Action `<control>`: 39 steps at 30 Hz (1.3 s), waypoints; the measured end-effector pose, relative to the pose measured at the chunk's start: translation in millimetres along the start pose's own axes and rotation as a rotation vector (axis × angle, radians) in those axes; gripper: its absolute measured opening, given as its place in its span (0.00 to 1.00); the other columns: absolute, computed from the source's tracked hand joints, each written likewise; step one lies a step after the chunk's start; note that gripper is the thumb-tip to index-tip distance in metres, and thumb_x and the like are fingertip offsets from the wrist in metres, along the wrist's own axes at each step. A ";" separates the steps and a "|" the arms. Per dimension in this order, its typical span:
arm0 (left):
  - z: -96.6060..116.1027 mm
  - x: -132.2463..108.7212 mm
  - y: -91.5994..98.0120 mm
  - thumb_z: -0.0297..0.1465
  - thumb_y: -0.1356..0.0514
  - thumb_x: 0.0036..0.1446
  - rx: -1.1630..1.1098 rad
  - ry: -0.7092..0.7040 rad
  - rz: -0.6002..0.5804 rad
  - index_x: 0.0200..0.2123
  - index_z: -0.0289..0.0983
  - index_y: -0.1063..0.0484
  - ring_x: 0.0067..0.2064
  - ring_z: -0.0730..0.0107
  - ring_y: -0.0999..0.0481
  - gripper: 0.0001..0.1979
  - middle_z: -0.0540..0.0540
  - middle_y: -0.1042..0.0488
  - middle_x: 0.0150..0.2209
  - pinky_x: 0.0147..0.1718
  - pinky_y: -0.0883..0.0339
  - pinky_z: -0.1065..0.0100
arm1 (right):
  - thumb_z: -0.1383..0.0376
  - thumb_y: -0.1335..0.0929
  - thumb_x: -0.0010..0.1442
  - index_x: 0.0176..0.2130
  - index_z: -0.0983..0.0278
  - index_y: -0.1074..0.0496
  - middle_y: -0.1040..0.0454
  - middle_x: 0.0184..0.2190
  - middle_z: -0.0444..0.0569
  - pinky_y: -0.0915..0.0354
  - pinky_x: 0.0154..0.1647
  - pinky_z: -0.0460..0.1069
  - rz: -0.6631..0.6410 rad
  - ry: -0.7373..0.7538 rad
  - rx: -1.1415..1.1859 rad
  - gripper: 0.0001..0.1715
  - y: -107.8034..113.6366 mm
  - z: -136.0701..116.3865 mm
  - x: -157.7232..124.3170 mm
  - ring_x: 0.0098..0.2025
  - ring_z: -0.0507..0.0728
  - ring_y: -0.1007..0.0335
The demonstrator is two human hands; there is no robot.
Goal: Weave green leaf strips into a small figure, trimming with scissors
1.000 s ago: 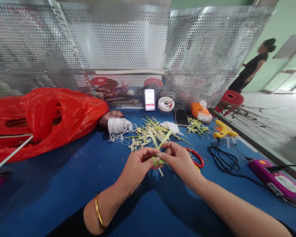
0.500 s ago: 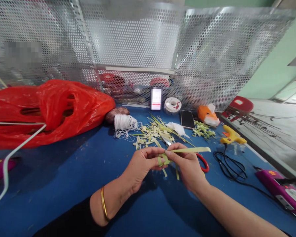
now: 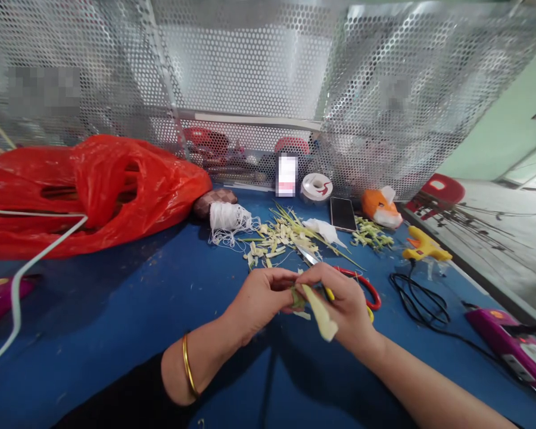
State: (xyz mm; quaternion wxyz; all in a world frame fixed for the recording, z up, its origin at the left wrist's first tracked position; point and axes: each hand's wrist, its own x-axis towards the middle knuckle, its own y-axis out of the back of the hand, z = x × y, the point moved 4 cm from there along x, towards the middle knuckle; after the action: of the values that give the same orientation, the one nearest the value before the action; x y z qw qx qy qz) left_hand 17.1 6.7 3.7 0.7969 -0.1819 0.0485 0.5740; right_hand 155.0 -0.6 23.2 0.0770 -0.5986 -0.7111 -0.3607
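**A:** Where is the leaf strip (image 3: 320, 314)?

**B:** It is held between both hands above the blue table (image 3: 116, 310), just on the near side of the scissors (image 3: 367, 287). The left hand (image 3: 261, 298) pinches its folded green end between thumb and fingertips. The right hand (image 3: 346, 307) pinches the same fold from the other side, fingers curled shut.

**A:** What has changed?

**B:** Half a second ago the free end pointed sideways over the scissors. It now hangs down towards the person, across the right palm. Judged from this, one more fold has been turned.

**A:** What lies around it?

**B:** The leaf cuttings (image 3: 277, 235) lie beyond the scissors. The glue gun (image 3: 424, 247) is to their right, and the red bag (image 3: 93, 190) is well to their left.
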 end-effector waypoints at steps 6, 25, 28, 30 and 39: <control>-2.1 0.9 2.8 0.28 0.30 0.41 -0.066 0.041 -0.009 0.40 0.35 0.20 0.34 0.70 0.22 0.18 0.44 0.20 0.37 0.34 0.31 0.70 | 0.60 0.33 0.61 0.29 0.63 0.33 0.32 0.23 0.42 0.36 0.25 0.45 0.198 -0.393 0.363 0.11 -2.3 14.9 0.2 0.24 0.50 0.35; 4.2 2.8 11.7 0.27 0.31 0.43 -0.071 0.068 0.054 0.40 0.33 0.21 0.36 0.68 0.24 0.17 0.42 0.20 0.38 0.37 0.31 0.68 | 0.56 0.39 0.67 0.50 0.62 0.27 0.28 0.33 0.49 0.33 0.35 0.49 -0.171 -0.241 0.363 0.19 19.1 1.3 12.9 0.31 0.53 0.33; 3.3 3.7 12.9 0.27 0.31 0.43 -0.062 0.077 0.058 0.40 0.33 0.21 0.37 0.68 0.24 0.16 0.41 0.20 0.39 0.37 0.31 0.69 | 0.59 0.36 0.65 0.51 0.60 0.28 0.26 0.35 0.49 0.32 0.34 0.49 -0.069 -0.245 0.413 0.17 22.9 4.0 12.1 0.30 0.52 0.30; 2.6 4.0 13.0 0.28 0.31 0.43 -0.049 0.081 0.069 0.39 0.32 0.20 0.37 0.68 0.24 0.16 0.40 0.20 0.39 0.37 0.31 0.69 | 0.60 0.34 0.63 0.46 0.61 0.25 0.25 0.33 0.47 0.33 0.29 0.48 0.032 -0.277 0.389 0.14 25.1 7.2 11.0 0.25 0.50 0.31; 4.1 2.9 10.2 0.28 0.30 0.41 -0.082 0.080 0.054 0.36 0.32 0.19 0.35 0.69 0.24 0.14 0.41 0.21 0.37 0.36 0.31 0.70 | 0.53 0.36 0.62 0.31 0.66 0.24 0.43 0.17 0.40 0.50 0.19 0.45 -0.067 -0.401 0.204 0.21 21.2 8.0 13.7 0.19 0.48 0.49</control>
State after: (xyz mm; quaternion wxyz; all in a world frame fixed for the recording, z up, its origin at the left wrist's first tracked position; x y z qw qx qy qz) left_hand 8.0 13.6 4.2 0.7705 -0.2358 0.0617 0.5890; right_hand 173.0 15.7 33.7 -0.0178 -0.6234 -0.7645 -0.1628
